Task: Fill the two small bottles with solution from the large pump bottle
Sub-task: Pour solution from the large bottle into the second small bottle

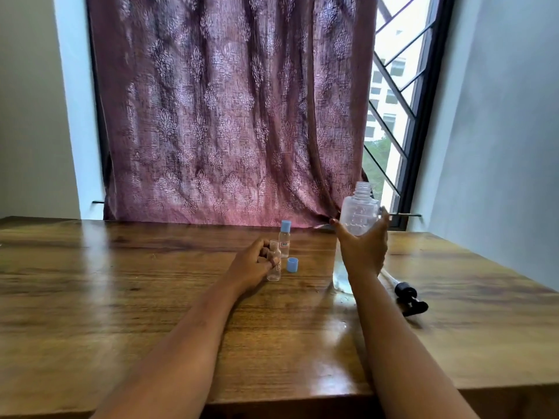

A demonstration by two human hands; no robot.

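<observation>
Head view, looking down over a wooden table point(151, 297) with a patterned mauve curtain point(230, 116) at 12 o'clock and a barred window point(393, 101) at 1 o'clock.

Left hand point(252, 266): forearm stretched forward from 7 o'clock, wrist low near the tabletop, fingers curled around an uncapped small bottle point(274, 263). Bottle stands upright on the table, pinched between thumb and fingertips at its upper body. Looks clear; fill level not readable.

Second small bottle point(284, 238), blue cap on, stands upright just behind the first, toward 12 o'clock, untouched. Loose blue cap point(292, 264) sits on the table just right of the held bottle, at 3 o'clock from it.

Right hand point(363, 246): forearm reaching up from 5 o'clock, palm wrapped around the middle of the large pump bottle point(358, 213), thumb on its left side, fingers on the right. Bottle upright, neck open with threads bare, its base near the table surface; whether it touches, cannot tell. Clear liquid shows in the lower part.

Pump head point(410, 300), black with its clear dip tube, lies flat on the table at 4 o'clock from the large bottle, apart from both hands.
</observation>
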